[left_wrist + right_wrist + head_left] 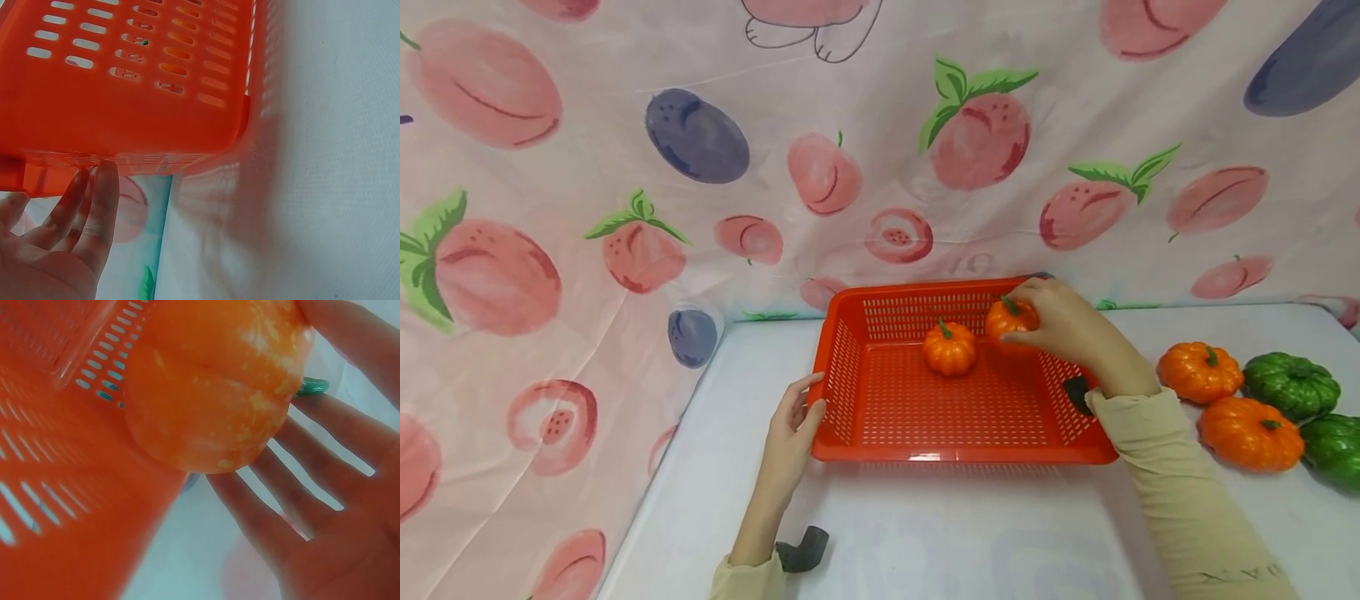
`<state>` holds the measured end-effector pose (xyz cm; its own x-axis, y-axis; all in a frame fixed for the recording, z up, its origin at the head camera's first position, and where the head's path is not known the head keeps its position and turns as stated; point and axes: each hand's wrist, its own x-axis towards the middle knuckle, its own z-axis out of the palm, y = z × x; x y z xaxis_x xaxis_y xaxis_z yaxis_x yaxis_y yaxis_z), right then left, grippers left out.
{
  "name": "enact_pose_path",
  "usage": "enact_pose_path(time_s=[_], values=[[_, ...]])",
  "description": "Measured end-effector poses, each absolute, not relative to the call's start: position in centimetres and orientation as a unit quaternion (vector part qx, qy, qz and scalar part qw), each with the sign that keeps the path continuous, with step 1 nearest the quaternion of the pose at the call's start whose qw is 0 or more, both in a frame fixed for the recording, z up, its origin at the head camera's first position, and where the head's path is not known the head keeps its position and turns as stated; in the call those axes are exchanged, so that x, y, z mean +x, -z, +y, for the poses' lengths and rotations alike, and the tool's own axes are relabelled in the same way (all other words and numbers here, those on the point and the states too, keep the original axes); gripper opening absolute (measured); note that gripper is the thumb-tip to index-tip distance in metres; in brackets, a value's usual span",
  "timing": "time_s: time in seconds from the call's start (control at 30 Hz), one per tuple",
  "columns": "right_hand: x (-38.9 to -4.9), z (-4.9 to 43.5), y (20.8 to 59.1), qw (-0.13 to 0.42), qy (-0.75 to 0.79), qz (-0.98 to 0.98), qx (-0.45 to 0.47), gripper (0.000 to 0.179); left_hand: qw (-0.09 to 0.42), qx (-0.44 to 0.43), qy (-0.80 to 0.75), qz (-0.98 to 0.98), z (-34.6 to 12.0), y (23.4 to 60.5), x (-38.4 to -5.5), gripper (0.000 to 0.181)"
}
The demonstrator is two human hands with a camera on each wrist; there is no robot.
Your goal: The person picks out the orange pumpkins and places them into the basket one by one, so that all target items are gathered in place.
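Observation:
My right hand [1060, 321] holds a small orange pumpkin [1009, 325] with a green stem between thumb and fingers, over the back right of a red plastic basket [962, 454]. Close up in the right wrist view, this pumpkin [215, 387] shows yellow flecks, and the fingers spread along its side. A second orange pumpkin [950, 350] sits on the basket's floor, left of the held one. At the basket's left side, my left hand [790, 425] touches the rim; in the left wrist view its fingers [100, 206] stretch fairly straight up against the basket's outer wall.
Right of the basket, two larger orange pumpkins [1251, 433] and two green ones [1291, 386] lie grouped on the white table [955, 542]. A fruit-print cloth [865, 100] hangs behind and to the left. Dark wrist mounts [805, 550] sit at both wrists.

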<state>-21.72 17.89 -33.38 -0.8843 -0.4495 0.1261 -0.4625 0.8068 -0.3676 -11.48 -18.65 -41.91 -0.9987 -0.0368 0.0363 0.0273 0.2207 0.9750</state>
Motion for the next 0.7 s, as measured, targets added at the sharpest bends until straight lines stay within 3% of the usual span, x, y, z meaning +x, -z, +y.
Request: enact_pose_path(time_s=[0.7], values=[[-22.57,17.01,33.84,-0.046,-0.212,-0.954,0.206,0.058,0.021,0.001,0.624,-0.781,-18.65,41.56,-11.32,0.042]])
